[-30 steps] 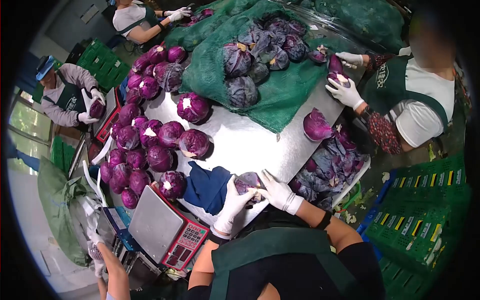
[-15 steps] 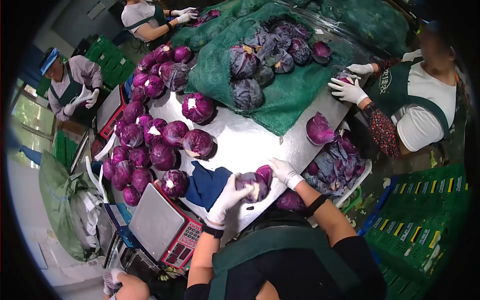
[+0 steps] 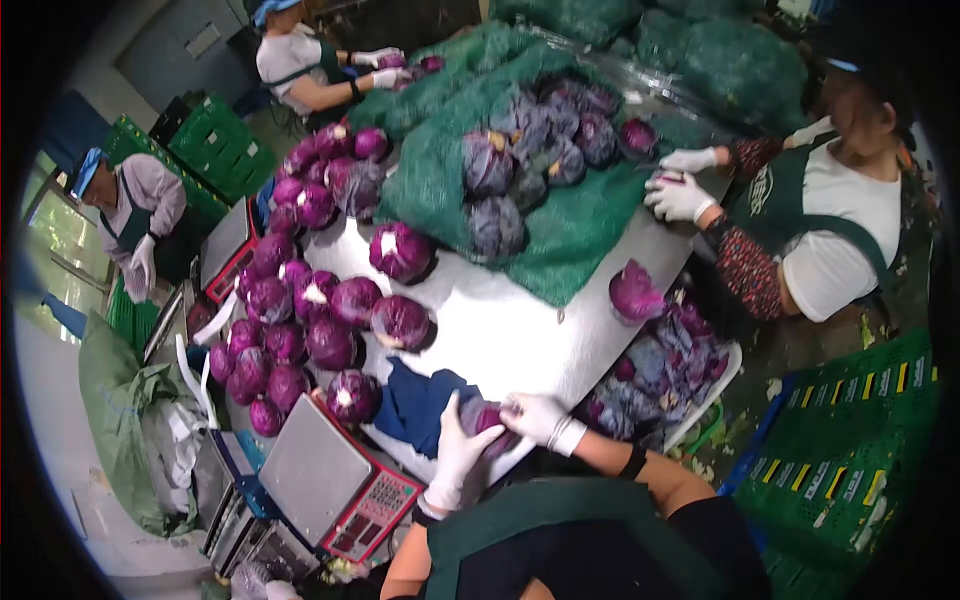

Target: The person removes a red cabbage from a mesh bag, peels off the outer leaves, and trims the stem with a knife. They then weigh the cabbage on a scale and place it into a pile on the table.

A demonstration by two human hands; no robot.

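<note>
A red cabbage [image 3: 486, 418] is held just above the near edge of the metal table. My left hand [image 3: 460, 452], in a white glove, wraps round its left and near side with the thumb across it. My right hand [image 3: 540, 418], gloved too, has its fingers bent against the cabbage's right side; whether a leaf is pinched in them is hidden. A dark blue cloth [image 3: 420, 402] lies on the table just left of the cabbage. Several other red cabbages [image 3: 332, 343] lie grouped farther left.
A green mesh sack [image 3: 570, 240] spills darker cabbages across the table. A white bin [image 3: 733, 365] of loose leaves stands right, a leaf [image 3: 636, 293] above it. A red scale [image 3: 318, 470] sits left. Green crates [image 3: 830, 440] are at right. A co-worker [image 3: 850, 210] handles cabbage opposite.
Both my hands and the cabbage have moved lower and nearer my body. The right hand has come in against the cabbage, and its pale cut stem no longer faces me. The view has shifted slightly.
</note>
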